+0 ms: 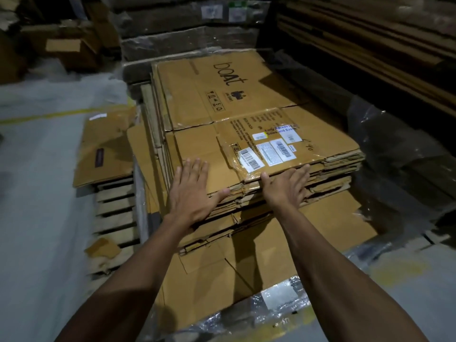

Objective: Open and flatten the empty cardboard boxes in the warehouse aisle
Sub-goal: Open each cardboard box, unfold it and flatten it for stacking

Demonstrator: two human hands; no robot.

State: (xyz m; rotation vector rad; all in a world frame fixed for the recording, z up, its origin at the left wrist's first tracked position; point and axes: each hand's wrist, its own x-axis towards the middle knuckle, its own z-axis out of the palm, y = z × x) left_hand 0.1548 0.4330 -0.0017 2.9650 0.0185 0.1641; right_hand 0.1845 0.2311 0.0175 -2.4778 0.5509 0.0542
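A stack of flattened brown cardboard boxes [330, 166] lies in the middle of the view. Its top sheet [202, 99] carries the print "boat" and several white barcode labels [269, 151]. My left hand [192, 191] lies flat, fingers spread, on the near left corner of the top sheet. My right hand [286, 188] presses with straight fingers against the stack's near edge, thumb on top of the top sheet. A larger flattened sheet [246, 262] lies under the stack and reaches toward me.
A wooden pallet [116, 211] sits at the left with a flat box [106, 149] on it. Plastic wrap [385, 144] lies crumpled at the right. Wrapped pallets of cartons [187, 28] stand behind. Grey floor with a yellow line [34, 117] runs along the left.
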